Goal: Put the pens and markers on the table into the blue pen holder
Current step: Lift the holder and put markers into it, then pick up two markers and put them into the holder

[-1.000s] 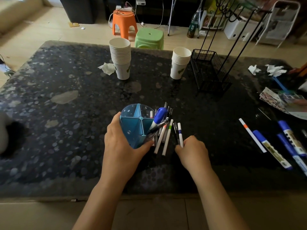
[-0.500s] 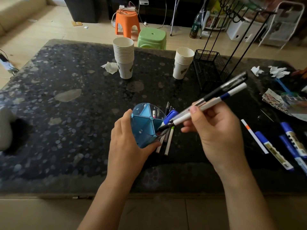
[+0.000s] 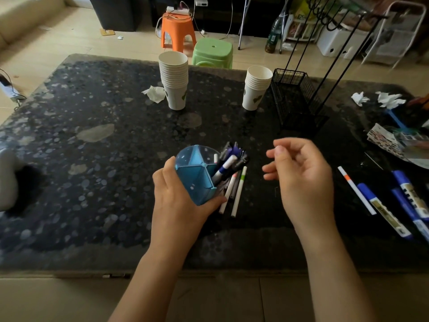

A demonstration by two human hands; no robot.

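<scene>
Centrally: left hand (image 3: 176, 201) grasps tilted blue pen holder (image 3: 197, 173), pens (image 3: 228, 162) protruding; right hand (image 3: 299, 175) empty, fingers loosely curled, right of holder, apart from it.

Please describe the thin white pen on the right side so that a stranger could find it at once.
Start from the right hand over the dark table. Just past it, on the right, lies a row of thick blue markers. The white pen lies nearest the hand: far thinner, white, with an orange band near its far end.
</scene>
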